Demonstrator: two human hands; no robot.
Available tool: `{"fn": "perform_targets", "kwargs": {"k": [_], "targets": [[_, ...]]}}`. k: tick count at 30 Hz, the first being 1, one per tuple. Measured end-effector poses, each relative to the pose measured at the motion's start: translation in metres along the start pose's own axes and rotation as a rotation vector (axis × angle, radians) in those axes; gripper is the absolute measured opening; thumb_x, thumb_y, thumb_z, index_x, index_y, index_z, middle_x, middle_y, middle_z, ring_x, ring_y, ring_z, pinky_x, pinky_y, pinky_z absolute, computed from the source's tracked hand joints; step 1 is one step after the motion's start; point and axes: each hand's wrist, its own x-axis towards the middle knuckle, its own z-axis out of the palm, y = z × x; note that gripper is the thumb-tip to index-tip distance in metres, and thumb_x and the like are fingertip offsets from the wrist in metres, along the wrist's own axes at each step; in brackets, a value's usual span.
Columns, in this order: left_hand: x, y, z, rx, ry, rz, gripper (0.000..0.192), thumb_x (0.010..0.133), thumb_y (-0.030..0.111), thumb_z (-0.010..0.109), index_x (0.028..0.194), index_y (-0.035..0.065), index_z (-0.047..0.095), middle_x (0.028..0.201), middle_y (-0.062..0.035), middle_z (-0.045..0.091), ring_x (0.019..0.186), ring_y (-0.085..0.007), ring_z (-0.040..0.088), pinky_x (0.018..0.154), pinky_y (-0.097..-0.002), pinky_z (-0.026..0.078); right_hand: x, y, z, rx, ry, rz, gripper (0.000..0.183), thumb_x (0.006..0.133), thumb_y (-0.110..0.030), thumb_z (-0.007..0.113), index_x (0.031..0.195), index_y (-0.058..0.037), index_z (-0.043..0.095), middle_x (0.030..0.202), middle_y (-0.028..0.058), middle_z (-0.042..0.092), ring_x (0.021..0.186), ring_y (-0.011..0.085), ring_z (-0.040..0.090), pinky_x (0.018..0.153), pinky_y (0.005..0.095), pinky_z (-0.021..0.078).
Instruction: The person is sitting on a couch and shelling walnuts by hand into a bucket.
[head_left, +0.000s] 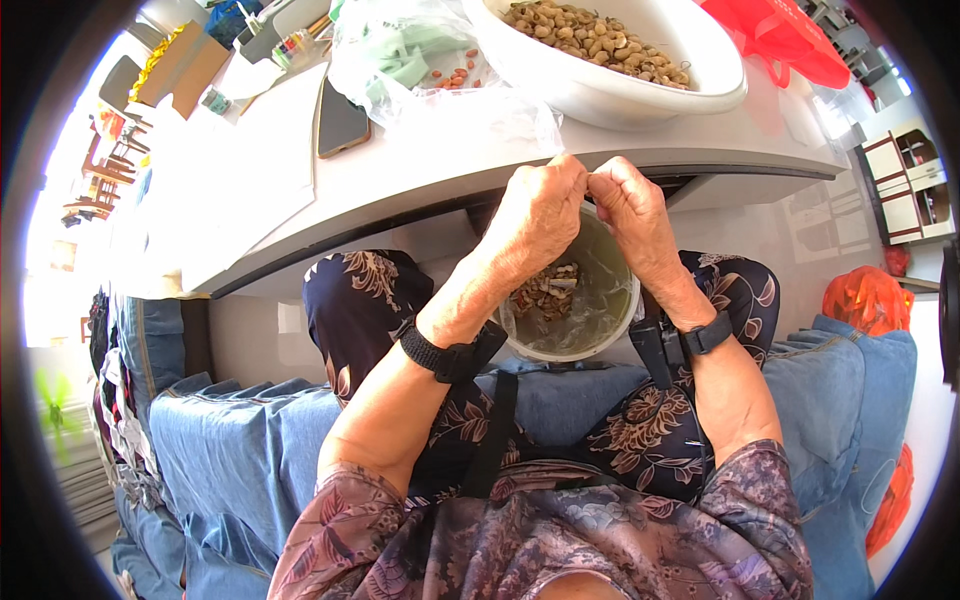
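Observation:
My left hand (544, 202) and my right hand (628, 196) meet fingertip to fingertip at the table's front edge. Between them they pinch a small pale thing, seemingly a peanut, mostly hidden by the fingers. Below the hands, between my knees, stands a round bucket (634, 300) lined with clear plastic. Peanut shells (551, 292) lie in its left part. On the table, a white oval basin (637, 105) holds many unshelled peanuts (592, 37). To its left, several reddish shelled kernels (454, 77) rest in a clear plastic bag (382, 105) with green plastic in it.
A dark smartphone (341, 120) and white paper sheets (255, 165) lie on the table (420, 161) at left. A red bag (787, 37) is beyond the basin. Blue denim covers the seat (225, 442). An orange plastic bag (866, 300) sits at right.

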Motion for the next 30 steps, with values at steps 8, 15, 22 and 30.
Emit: {"fn": "perform_targets", "kwargs": {"k": [8,15,22,30], "targets": [[-0.001,0.0,0.005,0.138,0.079,0.01,0.016,0.085,0.006,0.049,0.072,-0.0024,0.051,0.061,-0.0232,0.054,0.06,-0.0407,0.057,0.053,-0.0441,0.045,-0.001,0.004,0.004,-0.11,-0.024,-0.019,0.035,0.096,-0.033,0.05,0.083,-0.0003,0.051,0.061,0.0057,0.05,0.056,0.0129,0.046,0.053,0.0273,0.0395],[-0.003,-0.007,0.009,0.064,0.176,-0.088,0.025,0.089,0.011,0.049,0.071,-0.0045,0.056,0.05,-0.0058,0.049,0.045,-0.0114,0.046,0.044,-0.0283,0.036,0.0,0.005,0.008,-0.13,-0.026,-0.049,0.033,0.096,-0.03,0.049,0.084,0.0005,0.05,0.06,0.0072,0.051,0.055,0.015,0.047,0.052,0.029,0.04],[-0.002,0.004,-0.001,-0.045,0.098,-0.22,0.025,0.091,0.013,0.048,0.074,-0.0022,0.058,0.051,-0.0031,0.049,0.04,-0.0085,0.042,0.037,-0.0246,0.032,-0.003,0.007,0.01,-0.099,-0.021,-0.038,0.025,0.096,-0.027,0.051,0.085,-0.0041,0.052,0.064,-0.0021,0.046,0.057,0.0053,0.039,0.051,0.0207,0.033],[0.0,0.022,-0.012,-0.576,0.012,-0.473,0.027,0.093,0.017,0.049,0.078,-0.0029,0.058,0.057,-0.003,0.052,0.039,-0.0051,0.042,0.034,-0.0194,0.032,0.0,-0.004,0.005,0.189,-0.004,0.142,0.019,0.094,-0.022,0.055,0.087,-0.0041,0.055,0.066,-0.0012,0.052,0.055,0.006,0.043,0.049,0.0209,0.0357]]}}
